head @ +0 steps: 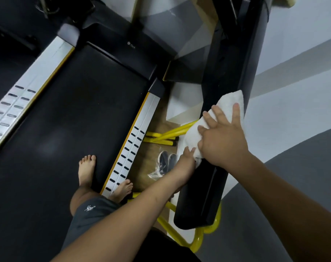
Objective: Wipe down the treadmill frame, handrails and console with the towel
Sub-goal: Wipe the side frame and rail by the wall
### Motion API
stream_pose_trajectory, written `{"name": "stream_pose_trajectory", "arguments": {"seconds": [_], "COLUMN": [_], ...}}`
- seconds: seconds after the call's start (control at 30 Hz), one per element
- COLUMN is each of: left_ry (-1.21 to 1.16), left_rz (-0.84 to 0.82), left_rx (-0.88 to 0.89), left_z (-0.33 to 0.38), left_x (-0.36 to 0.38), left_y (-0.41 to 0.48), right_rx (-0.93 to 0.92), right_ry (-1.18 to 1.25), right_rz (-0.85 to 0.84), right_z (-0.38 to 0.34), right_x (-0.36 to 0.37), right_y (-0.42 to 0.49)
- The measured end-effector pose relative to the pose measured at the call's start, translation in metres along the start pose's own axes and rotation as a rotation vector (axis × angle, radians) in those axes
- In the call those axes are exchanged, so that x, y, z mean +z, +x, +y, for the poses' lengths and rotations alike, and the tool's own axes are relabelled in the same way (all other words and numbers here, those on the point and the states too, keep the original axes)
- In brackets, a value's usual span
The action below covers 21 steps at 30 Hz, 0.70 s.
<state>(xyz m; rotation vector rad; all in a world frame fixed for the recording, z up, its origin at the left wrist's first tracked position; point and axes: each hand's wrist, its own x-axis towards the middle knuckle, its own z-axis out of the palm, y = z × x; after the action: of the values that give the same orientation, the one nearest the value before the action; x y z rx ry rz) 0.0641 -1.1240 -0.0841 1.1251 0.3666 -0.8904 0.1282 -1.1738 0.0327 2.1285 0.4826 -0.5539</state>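
A white towel lies folded over the treadmill's black right handrail, which runs from the upper right down to its end at the lower middle. My right hand presses flat on top of the towel with fingers spread. My left hand grips the towel's lower end on the handrail's inner side, its fingers partly hidden by the cloth. The black running belt fills the left, edged by white side rails with black slots.
My bare feet stand on the belt and the right side rail. Yellow metal tubing and a pair of dark shoes in clear plastic lie on the floor beside the treadmill. A grey and white wall is at right.
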Motion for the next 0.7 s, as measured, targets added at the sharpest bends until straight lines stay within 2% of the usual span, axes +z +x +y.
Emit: {"name": "stream_pose_trajectory", "arguments": {"seconds": [0.07,0.13,0.2,0.23,0.3,0.37,0.47,0.57,0.7], "left_ry": [-0.014,-0.078,0.005,0.051,0.157,0.259,0.44,0.612,0.856], "left_rz": [0.004,0.075,0.069,0.048,0.036,0.039,0.077,0.067,0.063], "left_rx": [0.091,0.142,0.24,0.263,0.342,0.402,0.49,0.531,0.53], "left_z": [0.012,0.03,0.035,0.038,0.055,0.065,0.048,0.028,0.051], "left_x": [0.001,0.004,0.009,0.01,0.014,0.022,0.03,0.026,0.028], "left_y": [-0.007,-0.015,-0.003,-0.001,-0.005,-0.02,-0.049,-0.069,-0.061], "right_rx": [0.024,0.056,0.117,0.163,0.23,0.265,0.311,0.289,0.25], "right_ry": [0.178,0.407,0.748,0.95,1.277,1.504,1.873,1.957,1.995], "right_rz": [0.108,0.261,0.407,0.428,0.411,0.371,0.231,0.164,0.098], "right_z": [0.003,0.008,0.009,0.008,0.002,-0.008,-0.034,-0.05,-0.033], "right_x": [0.007,0.019,0.033,0.039,0.048,0.054,0.065,0.076,0.08], "right_y": [-0.01,-0.018,-0.029,-0.035,-0.051,-0.07,-0.099,-0.116,-0.104]}}
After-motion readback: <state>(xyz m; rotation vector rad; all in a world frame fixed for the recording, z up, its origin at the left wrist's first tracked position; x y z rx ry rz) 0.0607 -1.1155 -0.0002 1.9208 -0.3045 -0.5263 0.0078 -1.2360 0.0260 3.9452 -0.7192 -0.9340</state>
